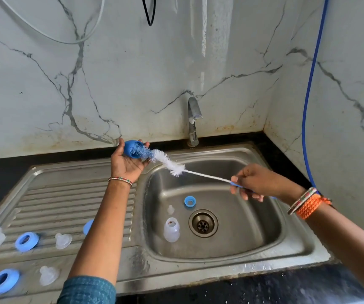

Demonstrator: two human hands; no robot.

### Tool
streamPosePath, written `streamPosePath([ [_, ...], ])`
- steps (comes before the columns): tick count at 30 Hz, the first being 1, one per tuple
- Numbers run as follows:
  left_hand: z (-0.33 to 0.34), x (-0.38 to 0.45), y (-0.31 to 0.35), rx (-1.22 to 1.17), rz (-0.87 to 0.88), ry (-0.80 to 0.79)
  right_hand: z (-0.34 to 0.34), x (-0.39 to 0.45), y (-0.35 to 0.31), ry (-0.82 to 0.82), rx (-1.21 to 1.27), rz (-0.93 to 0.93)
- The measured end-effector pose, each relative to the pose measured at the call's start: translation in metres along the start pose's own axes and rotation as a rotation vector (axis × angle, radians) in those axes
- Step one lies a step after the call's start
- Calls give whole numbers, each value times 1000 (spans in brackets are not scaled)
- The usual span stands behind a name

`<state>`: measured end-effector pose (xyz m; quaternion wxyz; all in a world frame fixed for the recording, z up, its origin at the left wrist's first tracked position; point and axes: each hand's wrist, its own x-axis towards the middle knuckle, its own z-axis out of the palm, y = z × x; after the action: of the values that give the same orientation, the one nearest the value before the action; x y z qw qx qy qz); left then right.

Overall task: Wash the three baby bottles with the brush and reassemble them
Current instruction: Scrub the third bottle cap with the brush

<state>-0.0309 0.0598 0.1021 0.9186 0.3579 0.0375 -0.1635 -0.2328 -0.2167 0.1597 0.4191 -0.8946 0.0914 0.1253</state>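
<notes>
Holding the blue cap (134,149) up over the sink's (295,244) left rim, you had your left hand (126,160) cupped beneath it, fingers curled round its smooth plastic dome and its open mouth turned toward the basin. Your right hand (256,183) pinched the blue handle of the brush (168,161) above the basin, thumb and fingers closed on it. The brush's long axis ran from that hand up and leftward, its thin white twisted stem leading to a soft, bristly white head whose tip sat inside the cap. My reading is that the coming stroke depended on keeping that stem in line with the cap's mouth, with your right hand driving and your left only steadying.

Down in the steel basin, a translucent bottle (171,229) stood left of the drain (203,223), with a clear nipple (170,209) and a blue ring (190,202) behind it. On the ribbed drainboard left of the basin lay more blue rings (26,241) and clear nipples (63,240), so reassembly looked well off.
</notes>
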Motion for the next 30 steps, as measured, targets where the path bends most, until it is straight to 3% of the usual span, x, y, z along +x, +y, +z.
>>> streamPosePath([
  [4,2,1,2,-21,-16,167,6,1,3,602,-442,-259],
  [6,3,2,2,-39,7,222,9,0,4,734,-604,-350],
  [8,3,2,1,-47,8,224,7,1,1,615,-484,-283],
  [11,2,2,0,-83,7,200,-2,-4,-2,11,180,44],
  [12,2,2,0,-99,9,185,-3,-4,-2,-59,271,86],
  [14,3,3,1,-114,13,176,1,-3,0,66,115,6],
  [17,1,5,0,-84,18,211,9,-4,6,686,-539,-298],
  [19,-2,6,-1,-37,14,205,13,-2,11,901,-700,-537],
  [20,-3,6,-1,-34,12,191,15,-2,10,883,-647,-531],
  [21,-4,5,-1,-40,9,174,14,-3,7,758,-482,-429],
  [24,-5,3,-1,-7,16,117,7,-6,2,-87,302,102],
  [25,-6,3,-2,20,20,106,6,-5,7,-213,429,161],
  [27,-7,3,-1,61,26,113,10,-1,16,-150,406,118],
  [30,-11,7,1,53,-7,202,16,1,25,443,-284,-227],
])
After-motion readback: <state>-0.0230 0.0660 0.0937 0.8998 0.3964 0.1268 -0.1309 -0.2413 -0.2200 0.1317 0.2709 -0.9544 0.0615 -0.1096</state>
